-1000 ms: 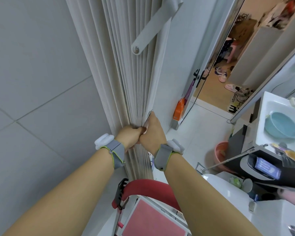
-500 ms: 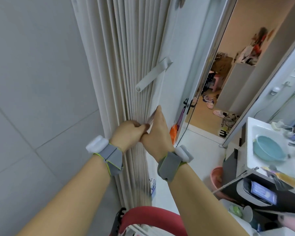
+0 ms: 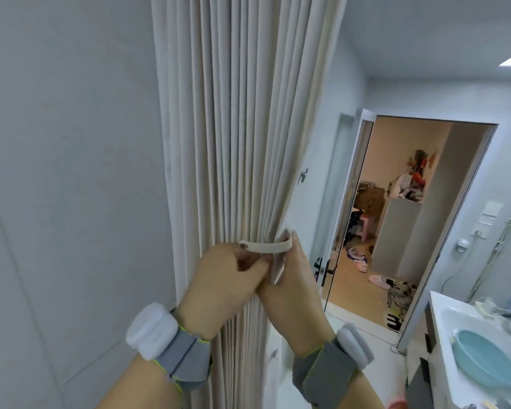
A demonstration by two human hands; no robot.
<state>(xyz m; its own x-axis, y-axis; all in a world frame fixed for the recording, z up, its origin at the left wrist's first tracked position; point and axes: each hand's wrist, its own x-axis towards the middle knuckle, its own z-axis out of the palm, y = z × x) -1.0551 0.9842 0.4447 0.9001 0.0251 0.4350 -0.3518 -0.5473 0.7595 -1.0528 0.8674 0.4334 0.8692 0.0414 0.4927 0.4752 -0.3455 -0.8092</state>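
Note:
A cream pleated curtain (image 3: 236, 128) hangs gathered in tight folds against the grey tiled wall. A pale tie-back strap (image 3: 267, 247) runs across its front at hand height. My left hand (image 3: 222, 286) grips the folds from the left, its fingers curled and the strap's snap end at its fingertips. My right hand (image 3: 295, 278) holds the curtain's right edge with the fingers behind it, and the strap's other end lies over its fingertips. Both wrists wear grey bands with white pods.
To the right an open door (image 3: 341, 208) leads to a room with shoes on a wooden floor. A white counter (image 3: 443, 326) with a light blue basin (image 3: 484, 364) stands at the lower right. Grey tiled wall (image 3: 71, 172) fills the left.
Both hands have slid up the gathered curtain to the strap, which hung above them before and now lies across their fingertips. The view has tilted up, losing the red stool.

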